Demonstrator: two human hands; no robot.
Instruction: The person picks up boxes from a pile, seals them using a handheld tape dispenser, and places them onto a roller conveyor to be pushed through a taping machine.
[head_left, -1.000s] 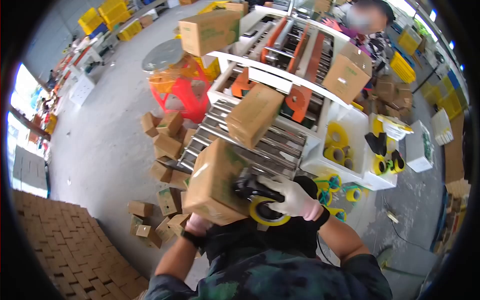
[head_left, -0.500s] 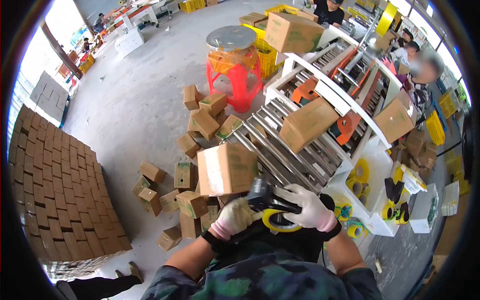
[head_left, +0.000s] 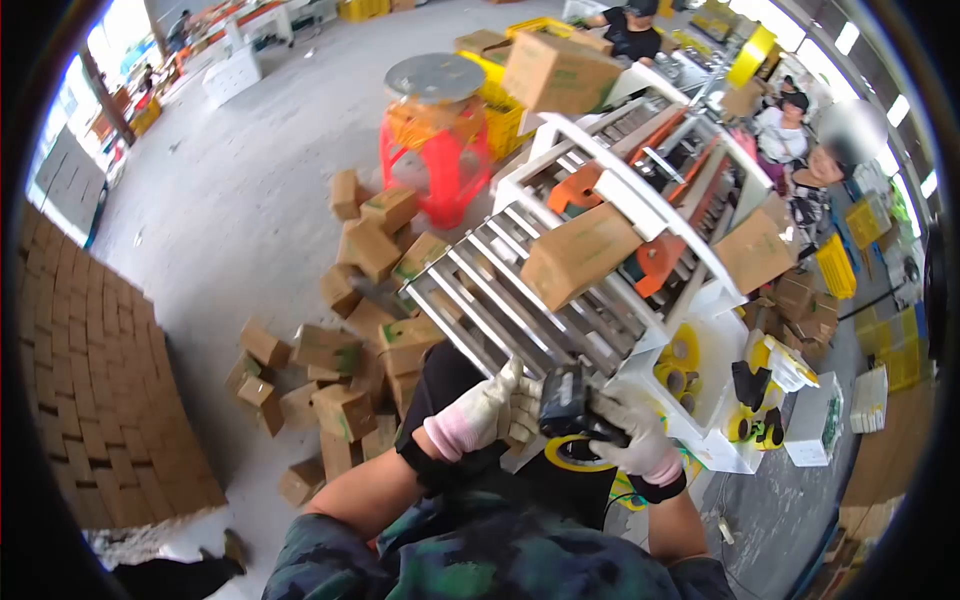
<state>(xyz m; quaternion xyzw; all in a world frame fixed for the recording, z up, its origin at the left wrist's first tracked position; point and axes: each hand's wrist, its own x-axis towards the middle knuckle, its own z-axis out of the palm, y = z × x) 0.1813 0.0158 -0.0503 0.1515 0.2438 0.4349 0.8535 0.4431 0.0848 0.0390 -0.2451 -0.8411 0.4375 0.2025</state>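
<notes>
At the far left, cartons (head_left: 100, 380) are stacked in a tall wall, and to its right loose boxes (head_left: 343, 412) are heaped at odd angles on the floor, reaching close to the wearer's legs; a foot could be caught on them if a step is taken without a downward look. The left hand (head_left: 485, 410), gloved, is held near the close end of the rollers (head_left: 485, 290), its fingers partly spread and curved, with nothing seen in their hold. Just beside it, a black tape dispenser (head_left: 565, 400) with a yellow roll (head_left: 570, 455) is gripped by the right hand (head_left: 640, 435), its fingers closed around it. Whether the left fingers are touched by the dispenser cannot be told. With both so near, a glove could be snagged or stuck if loose tape or a cutting edge is met, though neither is made out here. Beyond them, a brown box (head_left: 580, 255) is borne askew on the rollers; if it is nudged, it could be swung further or sent over the side. Farther right, spare rolls (head_left: 683, 350) are kept in a white bin (head_left: 715, 415), whose rim could be knocked by the right elbow.
</notes>
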